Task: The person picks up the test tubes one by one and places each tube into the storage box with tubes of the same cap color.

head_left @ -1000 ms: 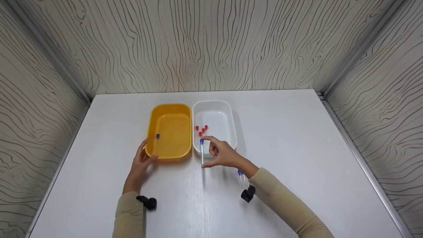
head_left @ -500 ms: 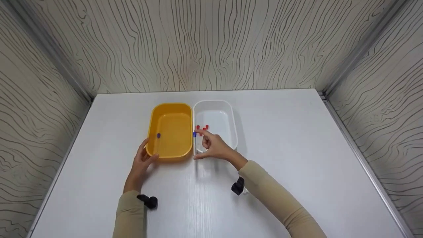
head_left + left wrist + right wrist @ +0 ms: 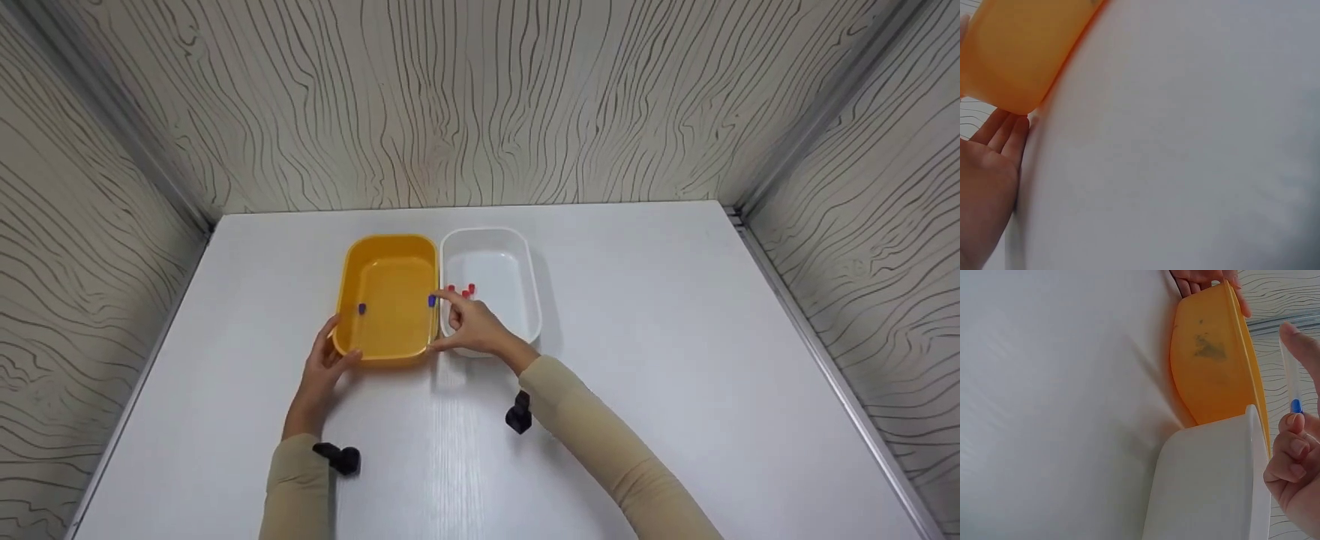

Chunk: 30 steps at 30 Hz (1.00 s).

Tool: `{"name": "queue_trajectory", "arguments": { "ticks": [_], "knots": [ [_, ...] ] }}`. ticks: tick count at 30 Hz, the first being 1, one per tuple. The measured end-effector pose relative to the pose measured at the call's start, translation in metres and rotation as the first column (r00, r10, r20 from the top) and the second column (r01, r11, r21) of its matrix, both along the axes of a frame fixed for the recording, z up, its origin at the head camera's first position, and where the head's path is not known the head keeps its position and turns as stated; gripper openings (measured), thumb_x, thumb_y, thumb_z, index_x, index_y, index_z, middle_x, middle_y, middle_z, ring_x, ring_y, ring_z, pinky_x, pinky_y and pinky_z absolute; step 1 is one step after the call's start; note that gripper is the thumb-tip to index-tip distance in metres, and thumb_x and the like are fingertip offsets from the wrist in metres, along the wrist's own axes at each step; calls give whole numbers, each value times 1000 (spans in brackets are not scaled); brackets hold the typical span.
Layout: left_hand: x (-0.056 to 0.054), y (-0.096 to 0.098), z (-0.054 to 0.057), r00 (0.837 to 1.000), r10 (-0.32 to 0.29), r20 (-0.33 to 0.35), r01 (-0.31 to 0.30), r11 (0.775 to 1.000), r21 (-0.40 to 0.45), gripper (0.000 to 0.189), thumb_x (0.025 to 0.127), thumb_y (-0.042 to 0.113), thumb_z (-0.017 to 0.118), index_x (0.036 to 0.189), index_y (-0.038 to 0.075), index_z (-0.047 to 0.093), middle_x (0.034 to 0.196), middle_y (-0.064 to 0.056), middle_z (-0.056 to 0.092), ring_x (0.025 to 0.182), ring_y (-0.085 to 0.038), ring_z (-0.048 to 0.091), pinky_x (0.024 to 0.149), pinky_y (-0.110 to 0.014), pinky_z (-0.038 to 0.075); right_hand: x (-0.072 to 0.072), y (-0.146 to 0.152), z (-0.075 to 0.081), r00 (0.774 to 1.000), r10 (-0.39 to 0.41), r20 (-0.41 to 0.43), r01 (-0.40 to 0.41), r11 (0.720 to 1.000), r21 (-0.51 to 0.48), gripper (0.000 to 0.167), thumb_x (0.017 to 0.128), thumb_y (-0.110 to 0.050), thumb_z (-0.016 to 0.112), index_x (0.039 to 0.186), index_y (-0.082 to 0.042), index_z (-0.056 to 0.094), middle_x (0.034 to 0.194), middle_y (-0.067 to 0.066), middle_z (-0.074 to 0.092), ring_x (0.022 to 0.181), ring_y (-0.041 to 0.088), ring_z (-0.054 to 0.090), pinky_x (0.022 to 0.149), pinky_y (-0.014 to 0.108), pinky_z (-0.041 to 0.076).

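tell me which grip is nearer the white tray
Right: the right grip is above the white tray; the left grip is farther left, holding the yellow tray.

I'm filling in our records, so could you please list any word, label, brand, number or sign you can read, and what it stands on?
No text can be read in any view.
Dark patch showing at the yellow tray's wall: too blurred to tell whether it is lettering.
Tube in the right hand, white tray: no legible marking.
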State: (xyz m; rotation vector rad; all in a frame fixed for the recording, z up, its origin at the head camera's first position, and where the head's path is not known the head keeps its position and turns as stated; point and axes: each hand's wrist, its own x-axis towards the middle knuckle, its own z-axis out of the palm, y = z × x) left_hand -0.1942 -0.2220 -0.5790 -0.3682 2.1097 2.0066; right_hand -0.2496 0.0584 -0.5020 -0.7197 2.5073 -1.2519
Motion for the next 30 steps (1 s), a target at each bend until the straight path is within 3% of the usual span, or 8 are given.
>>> {"name": "queue_trajectory", "arguments": {
  "ticks": [6,7,13,14,18,30],
  "knots": [
    [0,0,-1,1000,-7,-8,7,1000,7,76,89,35,68,149,44,22,161,-3,26,146,-21,33,124,-47,22,-4,-7,-2,999,-30,45,29,999,21,86,69,-27,87,142,-10,45,64,-7,40,59,8,35,54,16,27],
    [0,-1,-2,1000,-8,-23,8,1000,4,76,89,33,68,149,43,22,160,-3,28,145,-20,34,123,-41,27,-5,-8,-2,999,-34,43,33,999,29,86,69,-27,87,142,-10,45,64,-7,40,59,8,35,54,17,27],
    [2,-1,2,997,-26,-68,29,999,38,75,93,21,64,152,36,20,159,-6,29,146,-19,33,122,-34,27,-7,-12,-3,995,-79,56,73,992,100,89,69,-31,87,144,-12,43,65,-6,41,60,9,36,53,18,26],
    [2,-1,3,998,-26,-64,29,999,43,75,92,21,64,152,36,20,160,-6,28,147,-20,31,124,-40,23,-8,-12,-3,994,-87,69,79,991,110,89,69,-32,87,144,-13,43,66,-6,41,60,9,36,53,19,27],
    [2,-1,-1,997,-21,-74,24,999,40,74,92,24,65,151,39,21,160,-5,28,148,-21,29,125,-43,22,-10,-12,-3,989,-106,107,91,987,133,90,70,-35,86,146,-16,41,68,-6,42,61,10,38,54,20,29],
    [2,0,0,999,-13,-38,14,999,34,77,89,32,68,149,43,22,162,1,23,150,-18,26,126,-44,20,-15,-11,-6,986,-110,123,86,980,181,92,69,-38,86,146,-18,40,70,-5,41,63,11,37,56,21,28]
  ]
}}
